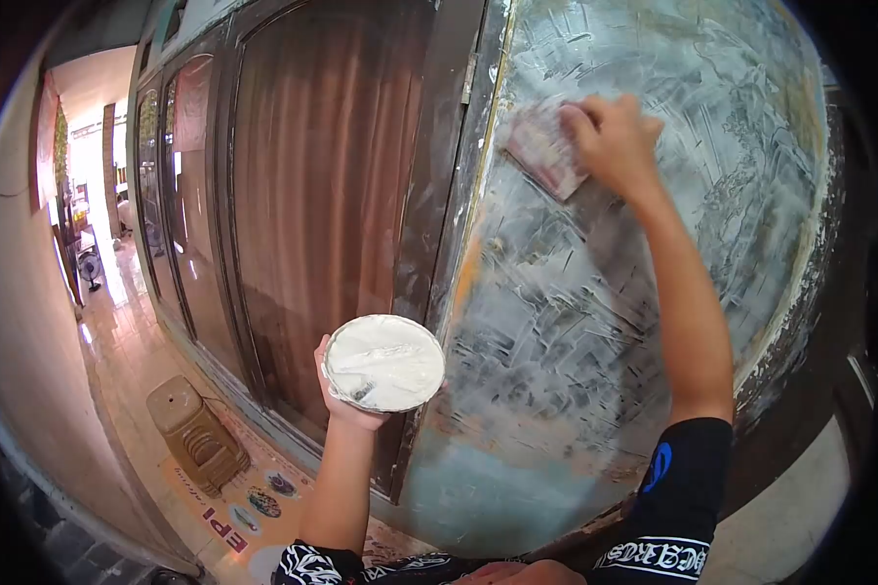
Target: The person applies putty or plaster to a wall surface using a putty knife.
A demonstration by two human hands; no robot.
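Observation:
My left hand point(359, 413) supports a round bowl of white wall putty point(390, 361) from below, with the fingers curled round its rim. A dark patch shows in the putty near the bowl's lower left. Up on the wall, my right hand point(617, 141) is closed on a flat, putty-smeared scraper point(548, 154), whose blade lies against the surface. The wall point(576, 322) is grey-blue and streaked with white putty in many short strokes. My right arm hides part of the wall behind it.
Left of the wall stands a dark wooden frame point(458, 185) with glass and a brown curtain point(327, 175) behind. A brown plastic stool point(197, 434) rests on the tiled floor beside a printed banner point(254, 502). Down the passage is a fan point(90, 269).

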